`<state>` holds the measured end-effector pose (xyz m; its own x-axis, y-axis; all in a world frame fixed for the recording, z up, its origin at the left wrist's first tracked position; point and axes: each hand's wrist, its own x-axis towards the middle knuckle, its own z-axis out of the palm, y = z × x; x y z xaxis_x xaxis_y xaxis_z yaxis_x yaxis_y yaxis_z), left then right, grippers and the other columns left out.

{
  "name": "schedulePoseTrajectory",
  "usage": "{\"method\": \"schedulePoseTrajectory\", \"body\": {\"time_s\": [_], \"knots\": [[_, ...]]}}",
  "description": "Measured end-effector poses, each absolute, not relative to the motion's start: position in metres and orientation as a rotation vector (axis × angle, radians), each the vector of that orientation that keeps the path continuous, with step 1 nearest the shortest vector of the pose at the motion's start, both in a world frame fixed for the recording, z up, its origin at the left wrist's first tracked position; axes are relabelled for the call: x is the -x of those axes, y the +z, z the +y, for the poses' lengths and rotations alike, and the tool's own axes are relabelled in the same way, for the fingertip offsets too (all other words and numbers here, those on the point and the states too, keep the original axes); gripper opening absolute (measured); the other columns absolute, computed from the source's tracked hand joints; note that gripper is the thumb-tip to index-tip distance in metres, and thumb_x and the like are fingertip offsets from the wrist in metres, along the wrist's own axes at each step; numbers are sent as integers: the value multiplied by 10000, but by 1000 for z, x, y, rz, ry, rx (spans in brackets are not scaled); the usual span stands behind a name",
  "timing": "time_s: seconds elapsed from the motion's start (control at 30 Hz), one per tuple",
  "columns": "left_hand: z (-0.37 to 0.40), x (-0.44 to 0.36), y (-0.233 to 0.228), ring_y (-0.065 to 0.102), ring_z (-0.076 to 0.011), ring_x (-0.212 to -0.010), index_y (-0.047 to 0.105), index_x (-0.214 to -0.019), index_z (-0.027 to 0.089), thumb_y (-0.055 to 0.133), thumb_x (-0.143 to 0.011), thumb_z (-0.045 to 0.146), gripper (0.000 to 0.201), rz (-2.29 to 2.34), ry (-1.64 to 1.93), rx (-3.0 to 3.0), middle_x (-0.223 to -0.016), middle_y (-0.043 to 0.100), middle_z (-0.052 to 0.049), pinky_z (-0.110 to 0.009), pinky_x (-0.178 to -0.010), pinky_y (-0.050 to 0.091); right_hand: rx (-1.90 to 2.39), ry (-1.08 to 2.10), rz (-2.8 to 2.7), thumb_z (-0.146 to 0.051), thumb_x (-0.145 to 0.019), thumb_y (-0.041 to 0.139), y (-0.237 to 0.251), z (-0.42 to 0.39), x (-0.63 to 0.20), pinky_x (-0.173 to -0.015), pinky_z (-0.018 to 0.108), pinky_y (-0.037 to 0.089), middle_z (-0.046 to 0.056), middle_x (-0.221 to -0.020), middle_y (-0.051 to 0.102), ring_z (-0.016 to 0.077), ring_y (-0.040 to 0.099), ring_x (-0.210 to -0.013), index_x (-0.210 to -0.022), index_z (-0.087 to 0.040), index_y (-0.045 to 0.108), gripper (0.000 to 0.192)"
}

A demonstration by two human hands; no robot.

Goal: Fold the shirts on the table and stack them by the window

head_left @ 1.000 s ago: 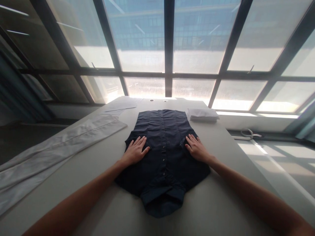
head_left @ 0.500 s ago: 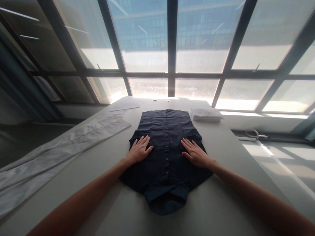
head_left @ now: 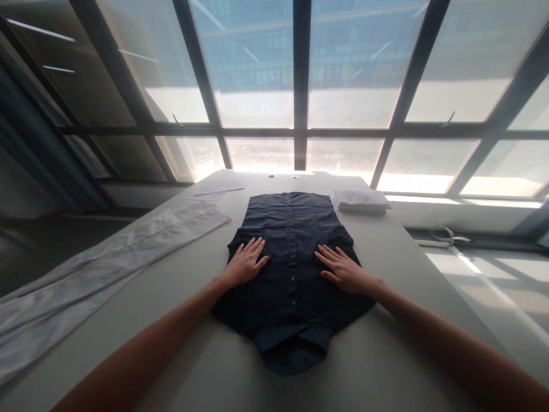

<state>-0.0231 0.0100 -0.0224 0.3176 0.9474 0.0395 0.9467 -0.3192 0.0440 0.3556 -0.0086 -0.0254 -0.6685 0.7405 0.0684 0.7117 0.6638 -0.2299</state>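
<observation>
Your left hand (head_left: 246, 264) and right hand (head_left: 343, 270): flat, fingers spread, gripping nothing, palms pressing dark shirt (head_left: 293, 274) either side of button line, likely keeping it smooth. Shirt lies mid-desk (head_left: 386, 366), collar near you. White cloth (head_left: 107, 257) left, folded stack (head_left: 361, 201) far right.

No legible text, label, brand, number or sign anywhere in view. Nothing readable on the dark shirt (head_left: 293, 269), nor on the folded white stack (head_left: 361, 201) at 1 o'clock of it.
</observation>
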Motion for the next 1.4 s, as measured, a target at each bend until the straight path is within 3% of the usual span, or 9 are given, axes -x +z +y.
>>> {"method": "schedulePoseTrajectory", "body": {"time_s": [0.2,0.43,0.63,0.83,1.1,1.2,1.4], "knots": [[9,23,-21,162,-282,-1581,304,-1632,164,253,-1055,559,701,1821,100,-2535,-1699,208,-70,-530,-1256,185,1131,293,-2682,-596,-1075,249,-28,-7,-356,-1275,537,126,43,-1704,178,253,140,-1577,-1645,-285,255,649],[9,22,-19,185,-282,-1576,336,-1619,149,270,-1054,555,699,1804,129,-2541,-1686,244,-95,-524,-1252,201,1401,24,-2139,-499,-1082,244,-31,9,-365,-1264,503,221,109,-1682,272,262,193,-1570,-1642,-172,284,650],[12,25,-24,190,-282,-1575,344,-1610,110,270,-1052,564,723,1794,141,-2559,-1681,254,-119,-516,-1254,201,1565,135,-2389,-474,-1063,331,-38,10,-364,-1265,520,180,166,-1661,302,289,228,-1559,-1575,-102,418,639],[14,26,-27,209,-282,-1570,366,-1606,142,267,-1051,572,709,1793,167,-2573,-1676,279,-111,-512,-1251,214,1480,204,-2518,-501,-1053,346,-35,-5,-353,-1278,471,148,150,-1686,229,258,164,-1575,-1606,-95,351,686],[15,28,-28,223,-290,-1566,369,-1603,134,284,-1049,558,703,1793,175,-2585,-1676,280,-103,-526,-1249,230,1524,232,-2312,-449,-1056,298,-33,-15,-344,-1258,443,243,179,-1640,346,265,283,-1543,-1578,-53,395,663],[15,28,-28,228,-292,-1564,379,-1599,136,289,-1048,556,699,1792,181,-2586,-1674,287,-107,-525,-1247,234,1651,162,-2235,-431,-1047,299,-33,-3,-353,-1270,466,188,179,-1670,273,272,214,-1564,-1605,-33,320,685],[14,26,-26,226,-293,-1565,380,-1599,141,274,-1050,557,697,1792,173,-2578,-1674,288,-105,-527,-1247,230,1795,247,-2235,-486,-1040,279,-44,27,-374,-1260,553,152,139,-1691,231,284,170,-1574,-1605,-103,348,685]]}}
